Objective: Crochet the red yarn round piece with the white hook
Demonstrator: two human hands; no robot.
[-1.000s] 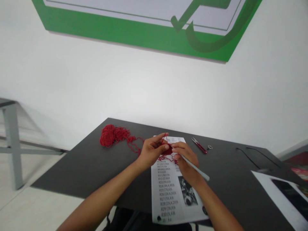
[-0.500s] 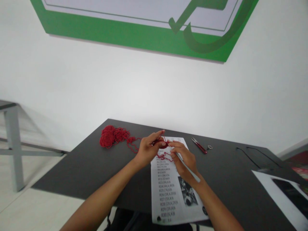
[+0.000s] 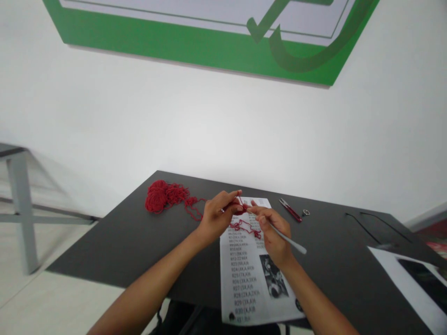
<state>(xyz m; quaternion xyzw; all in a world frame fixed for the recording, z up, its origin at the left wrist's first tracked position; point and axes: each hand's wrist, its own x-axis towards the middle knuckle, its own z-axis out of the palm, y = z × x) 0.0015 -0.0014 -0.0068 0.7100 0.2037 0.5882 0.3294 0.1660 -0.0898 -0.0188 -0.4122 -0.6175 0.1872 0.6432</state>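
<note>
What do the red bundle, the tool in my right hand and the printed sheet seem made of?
Red bundle: matte yarn, by its loose strands; fibre unclear. Tool: smooth, even grey handle suggests plastic, though coated metal is possible. Printed sheet: probably matte paper, thin and without glare.

The round, woolly yarn ball [image 3: 156, 197] is red all over. The long, thin hook handle [image 3: 294, 243] is pale grey. The flat white paper sheet [image 3: 279, 311] has black letters [image 3: 244, 281] in rows. The flat table [image 3: 139, 251] is plain dark grey.
</note>
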